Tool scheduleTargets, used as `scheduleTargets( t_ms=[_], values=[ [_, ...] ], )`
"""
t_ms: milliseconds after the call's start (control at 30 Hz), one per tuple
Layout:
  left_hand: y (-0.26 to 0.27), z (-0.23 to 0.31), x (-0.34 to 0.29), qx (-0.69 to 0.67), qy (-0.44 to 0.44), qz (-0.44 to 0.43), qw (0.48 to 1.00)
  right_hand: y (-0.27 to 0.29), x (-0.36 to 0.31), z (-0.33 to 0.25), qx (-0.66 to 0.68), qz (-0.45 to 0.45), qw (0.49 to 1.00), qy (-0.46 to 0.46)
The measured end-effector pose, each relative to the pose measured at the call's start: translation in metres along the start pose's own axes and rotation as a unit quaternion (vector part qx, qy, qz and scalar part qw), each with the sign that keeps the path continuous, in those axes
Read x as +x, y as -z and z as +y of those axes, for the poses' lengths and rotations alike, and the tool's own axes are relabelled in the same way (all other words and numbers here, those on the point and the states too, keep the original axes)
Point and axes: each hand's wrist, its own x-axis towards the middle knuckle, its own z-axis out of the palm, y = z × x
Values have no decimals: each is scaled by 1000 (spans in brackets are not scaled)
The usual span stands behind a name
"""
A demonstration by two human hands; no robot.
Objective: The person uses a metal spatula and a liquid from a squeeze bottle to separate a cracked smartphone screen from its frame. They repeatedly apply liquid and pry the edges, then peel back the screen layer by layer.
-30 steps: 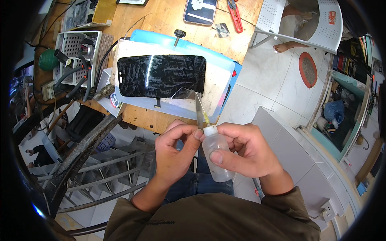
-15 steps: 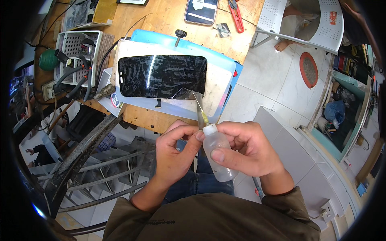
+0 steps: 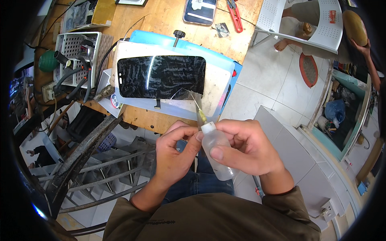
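Observation:
My right hand [image 3: 249, 150] is closed round a translucent squeeze bottle [image 3: 219, 158] with a white cap and a yellow needle tip [image 3: 201, 114]. The bottle is tilted, its needle reaching the near right corner of a black phone screen [image 3: 161, 76]. That screen lies flat, streaked over its surface, with a cracked-looking line by the corner. My left hand [image 3: 179, 146] pinches a thin greyish strip [image 3: 198, 105] that runs up to the same corner; whether it goes under the glass is hard to tell. Its fingertips are beside the bottle cap.
Under the screen is a pale plate on a blue holder [image 3: 140, 37] with a black knob [image 3: 179, 34]. A tool basket [image 3: 78, 56] stands left. Red-handled cutters [image 3: 235, 18] and another phone [image 3: 200, 11] lie at the back. A person sits beyond a white perforated chair [image 3: 327, 28].
The bottle and its needle have shifted slightly left along the screen corner. My left hand has barely moved. At the far right, another person's hand with a brown rounded thing has come into view.

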Motion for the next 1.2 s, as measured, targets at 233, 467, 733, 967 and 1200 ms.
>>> scheduleTargets(
  t_ms=[233, 467, 733, 967, 1200],
  values=[
    [-1, 5, 0, 2, 12, 0, 1000, 1, -6, 4, -20, 18, 999, 19],
    [0, 4, -2, -7, 30, 3, 1000, 8, -15, -8, -24, 1, 999, -49],
    [1, 1, -3, 16, 36, 10, 999, 66, 37, -33, -358, 266, 846, 293],
    [8, -9, -8, 5, 53, 19, 998, 124, 187, -22, -479, 314, 721, 392],
    [10, -10, -1, -32, 58, 20, 998, 117, 199, -17, -459, 325, 748, 352]
  ],
)
